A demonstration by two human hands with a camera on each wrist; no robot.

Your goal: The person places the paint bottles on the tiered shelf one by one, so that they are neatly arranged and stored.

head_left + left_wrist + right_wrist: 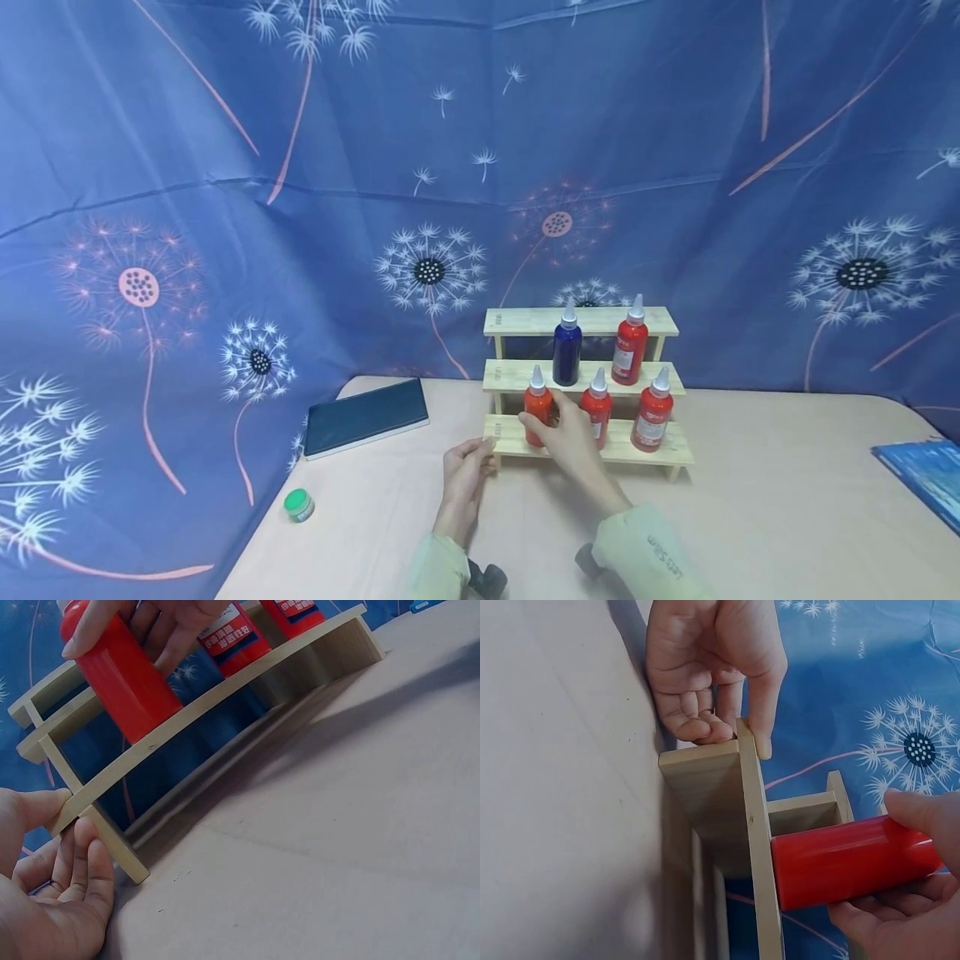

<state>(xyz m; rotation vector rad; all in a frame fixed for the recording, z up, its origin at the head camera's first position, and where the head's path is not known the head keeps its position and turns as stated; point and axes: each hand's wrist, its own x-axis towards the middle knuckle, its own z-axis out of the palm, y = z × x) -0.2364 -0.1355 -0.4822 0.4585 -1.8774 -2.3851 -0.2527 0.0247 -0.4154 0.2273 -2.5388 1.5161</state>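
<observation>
A three-tier wooden rack carries several bottles with pointed grey nozzles. My right hand grips an orange-red bottle near the left end of the lowest board, thumb on one side and fingers on the other. In the right wrist view this bottle has its base at the board. My left hand pinches the left end of that board, thumb on top and fingers beneath. Right of the gripped bottle stand a red bottle and another red bottle. On the middle tier are a dark blue bottle and a red bottle.
Left of the rack lies a dark flat box with a pale edge. A small green-lidded jar stands nearer the table's left edge. A blue painted panel lies at the far right. Blue dandelion-print cloth hangs behind the table.
</observation>
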